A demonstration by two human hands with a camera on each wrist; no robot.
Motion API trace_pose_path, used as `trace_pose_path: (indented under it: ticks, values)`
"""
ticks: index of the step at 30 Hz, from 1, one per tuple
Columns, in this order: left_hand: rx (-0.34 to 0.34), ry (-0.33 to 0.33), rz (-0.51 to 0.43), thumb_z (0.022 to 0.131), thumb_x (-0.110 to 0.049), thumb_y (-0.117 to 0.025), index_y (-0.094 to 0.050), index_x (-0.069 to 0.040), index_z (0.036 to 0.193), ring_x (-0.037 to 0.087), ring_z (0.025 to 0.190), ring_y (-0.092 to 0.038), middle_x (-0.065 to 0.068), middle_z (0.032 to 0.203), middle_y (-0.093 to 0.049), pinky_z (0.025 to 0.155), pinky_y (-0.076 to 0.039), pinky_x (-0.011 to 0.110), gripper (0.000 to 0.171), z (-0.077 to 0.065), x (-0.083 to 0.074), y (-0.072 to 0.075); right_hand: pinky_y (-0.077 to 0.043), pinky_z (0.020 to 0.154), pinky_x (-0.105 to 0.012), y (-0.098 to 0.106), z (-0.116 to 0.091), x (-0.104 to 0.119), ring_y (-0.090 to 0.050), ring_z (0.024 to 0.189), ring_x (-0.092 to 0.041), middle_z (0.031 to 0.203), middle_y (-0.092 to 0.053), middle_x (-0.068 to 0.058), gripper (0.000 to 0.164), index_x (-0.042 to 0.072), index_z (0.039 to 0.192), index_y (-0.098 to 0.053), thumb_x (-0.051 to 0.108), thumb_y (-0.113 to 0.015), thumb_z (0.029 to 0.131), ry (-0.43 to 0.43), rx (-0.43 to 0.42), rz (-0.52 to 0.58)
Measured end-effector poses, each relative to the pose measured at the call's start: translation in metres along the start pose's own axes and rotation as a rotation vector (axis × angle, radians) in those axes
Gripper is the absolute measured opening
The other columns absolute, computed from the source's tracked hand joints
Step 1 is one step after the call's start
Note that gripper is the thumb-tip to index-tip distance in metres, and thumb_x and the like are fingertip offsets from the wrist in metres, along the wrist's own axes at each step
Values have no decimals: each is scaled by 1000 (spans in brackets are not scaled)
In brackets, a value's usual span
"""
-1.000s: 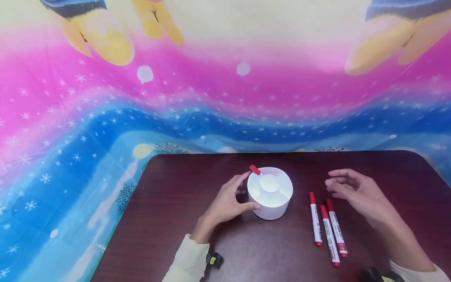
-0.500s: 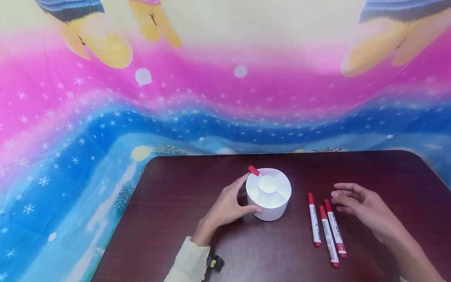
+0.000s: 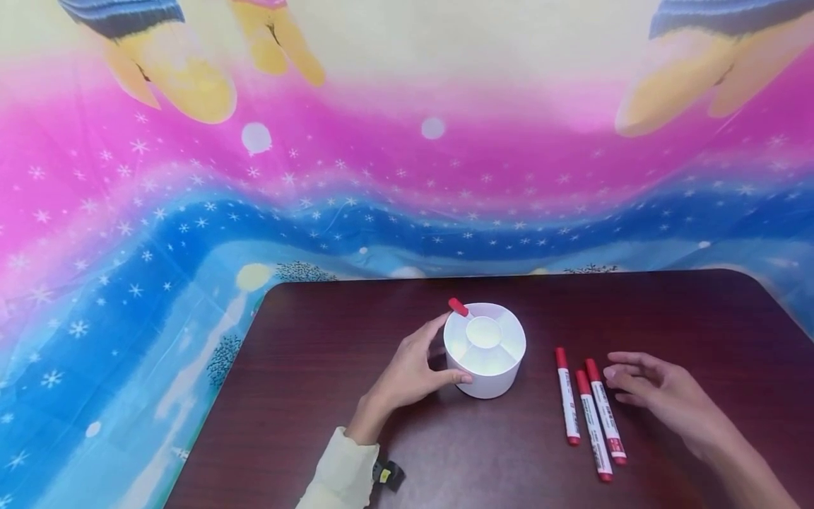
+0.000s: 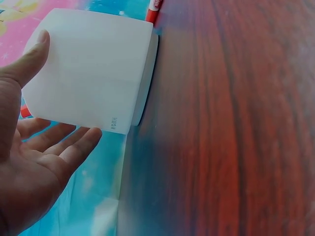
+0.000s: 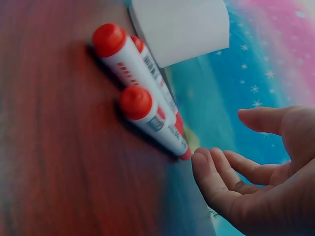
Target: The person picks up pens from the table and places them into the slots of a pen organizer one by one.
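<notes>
Surface (image 3: 305,346): smooth wood grain, soft sheen. Divided round organizer (image 3: 491,385), toward the far edge: smooth, low-gloss plastic. Markers (image 3: 593,428), between organizer and right edge: smooth plastic barrels (image 3: 568,403) and caps (image 3: 592,368). Backdrop (image 3: 381,162) beyond the far edge: matt cloth, lightly creased. Left sleeve (image 3: 340,466): matt cloth.

Dark brown table (image 3: 318,339); behind it, a pink and blue snowflake-patterned cloth (image 3: 407,159).

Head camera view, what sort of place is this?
Probably an improvised indoor tabletop workspace: a printed snowflake backdrop stands behind a dark, wood-grained table, where a white divided holder and three loose red-capped markers are set out.
</notes>
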State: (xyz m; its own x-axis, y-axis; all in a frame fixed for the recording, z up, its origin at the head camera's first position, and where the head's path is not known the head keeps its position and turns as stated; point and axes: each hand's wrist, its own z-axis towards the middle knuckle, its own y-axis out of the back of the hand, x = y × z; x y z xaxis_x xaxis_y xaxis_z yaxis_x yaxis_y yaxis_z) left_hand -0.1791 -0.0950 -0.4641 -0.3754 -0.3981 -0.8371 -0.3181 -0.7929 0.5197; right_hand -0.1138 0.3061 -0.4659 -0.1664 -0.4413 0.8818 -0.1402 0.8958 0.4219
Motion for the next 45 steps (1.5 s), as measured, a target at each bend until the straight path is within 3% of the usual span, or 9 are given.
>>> trace_pose_path:
  ticks: [10, 18, 22, 30, 39, 45]
  values:
    - [11, 26, 5, 81, -34, -97, -38, -28, 167, 18, 140, -61, -2, 158, -55, 108, -59, 30, 104, -1, 1, 2, -67, 87, -30, 0, -1, -9, -70, 98, 6, 131, -71, -19, 75, -13, 158, -37, 33, -69, 107, -129, 35, -24]
    - [17, 33, 4, 81, -33, -97, -38, -29, 167, 18, 142, -59, -3, 159, -54, 108, -59, 32, 104, -2, 1, 2, -65, 84, -24, -2, -2, -14, -68, 98, 9, 142, -64, -32, 83, -15, 159, -36, 30, -76, 102, -128, 48, -42]
    - [19, 30, 5, 81, -34, -97, -37, -29, 167, 20, 142, -60, -1, 160, -53, 108, -59, 32, 105, -2, 0, 2, -67, 80, -27, -6, 1, -11, -72, 97, 3, 138, -66, -32, 84, -16, 157, -39, 29, -81, 98, -127, 46, -102]
    - [21, 34, -5, 81, -34, -97, -38, -29, 167, 20, 141, -61, -1, 160, -53, 107, -59, 31, 105, -1, 1, 3, -67, 69, -31, -14, 8, -4, -74, 90, -15, 116, -76, -20, 80, -13, 148, -53, 28, -90, 89, -118, 30, -242]
    - [17, 32, 15, 81, -36, -96, -37, -30, 167, 20, 142, -61, -1, 160, -53, 107, -60, 32, 104, 0, 3, 3, -68, 74, -35, -15, 16, 1, -70, 96, -20, 115, -70, -19, 65, -17, 147, -49, 8, -80, 96, -146, 106, -193]
    - [18, 32, 13, 82, -35, -96, -38, -29, 167, 21, 141, -61, -1, 159, -54, 106, -60, 31, 104, -1, 1, 3, -67, 74, -35, -12, 16, 2, -69, 97, -21, 116, -69, -19, 64, -17, 149, -47, 8, -76, 98, -170, 125, -191]
